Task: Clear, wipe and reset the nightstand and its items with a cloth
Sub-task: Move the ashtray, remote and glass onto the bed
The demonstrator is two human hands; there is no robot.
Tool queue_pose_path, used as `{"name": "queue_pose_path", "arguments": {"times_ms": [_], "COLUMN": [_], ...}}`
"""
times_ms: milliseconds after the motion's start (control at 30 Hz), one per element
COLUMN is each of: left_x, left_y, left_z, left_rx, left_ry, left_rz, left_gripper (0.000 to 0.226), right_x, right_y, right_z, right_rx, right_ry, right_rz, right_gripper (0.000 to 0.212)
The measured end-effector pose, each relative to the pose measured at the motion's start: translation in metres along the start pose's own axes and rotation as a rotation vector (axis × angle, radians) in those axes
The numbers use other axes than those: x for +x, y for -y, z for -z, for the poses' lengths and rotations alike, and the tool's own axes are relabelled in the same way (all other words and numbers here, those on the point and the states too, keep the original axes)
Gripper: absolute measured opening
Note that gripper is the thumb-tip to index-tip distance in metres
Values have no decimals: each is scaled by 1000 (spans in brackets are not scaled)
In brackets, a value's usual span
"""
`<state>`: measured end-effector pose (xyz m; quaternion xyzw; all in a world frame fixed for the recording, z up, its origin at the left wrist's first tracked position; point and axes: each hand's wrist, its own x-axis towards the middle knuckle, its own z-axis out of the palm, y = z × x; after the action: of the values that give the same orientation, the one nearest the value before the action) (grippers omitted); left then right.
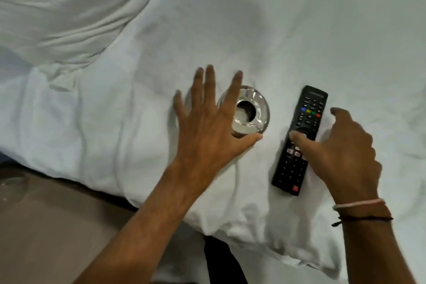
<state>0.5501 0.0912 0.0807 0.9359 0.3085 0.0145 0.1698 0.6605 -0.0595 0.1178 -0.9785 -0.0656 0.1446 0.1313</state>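
Note:
A round clear glass ashtray [252,108] lies on the white bed cover. My left hand [207,122] hovers over its left side with fingers spread wide, its index finger across the rim and the thumb below it; it holds nothing. To the right lies a black TV remote [299,145], pointing away from me. My right hand [341,152] sits over the remote's right side, its thumb resting on the middle buttons and its fingers loosely curled and apart. No cloth or nightstand is in view.
The white bed cover [299,30] fills most of the view, with a pillow [57,7] at the upper left. A brown floor [57,226] shows at the lower left beyond the bed's edge. A dark strip [219,258] shows below the cover's edge.

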Motion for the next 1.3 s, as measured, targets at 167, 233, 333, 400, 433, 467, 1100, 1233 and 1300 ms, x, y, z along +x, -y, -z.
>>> {"name": "queue_pose_path", "arguments": {"times_ms": [167, 233, 333, 400, 433, 467, 1100, 1233, 1300], "left_x": [-36, -58, -119, -153, -174, -194, -399, -355, -322], "left_y": [83, 111, 176, 205, 222, 237, 363, 354, 341], "left_z": [23, 30, 43, 41, 38, 35, 7, 50, 78], "left_rx": [15, 28, 104, 189, 234, 263, 278, 208, 176], "left_ry": [-269, -341, -419, -425, -427, -426, -557, -672, -753], "left_rz": [130, 197, 347, 400, 440, 482, 781, 697, 637], "left_gripper": [101, 95, 91, 89, 88, 87, 58, 55, 55], "right_x": [-31, -49, -103, -130, -145, -161, -342, -315, -280], "right_y": [47, 75, 141, 169, 184, 197, 312, 297, 291], "right_z": [-9, -19, -57, -79, -92, -105, -344, -269, -218], "right_rx": [118, 190, 268, 245, 231, 214, -76, 383, 515], "right_ry": [-139, -118, 15, 83, 123, 176, 536, 577, 446], "right_rz": [370, 534, 799, 934, 1007, 1072, 1412, 1316, 1236], "right_gripper": [76, 76, 73, 70, 69, 68, 56, 60, 54]}}
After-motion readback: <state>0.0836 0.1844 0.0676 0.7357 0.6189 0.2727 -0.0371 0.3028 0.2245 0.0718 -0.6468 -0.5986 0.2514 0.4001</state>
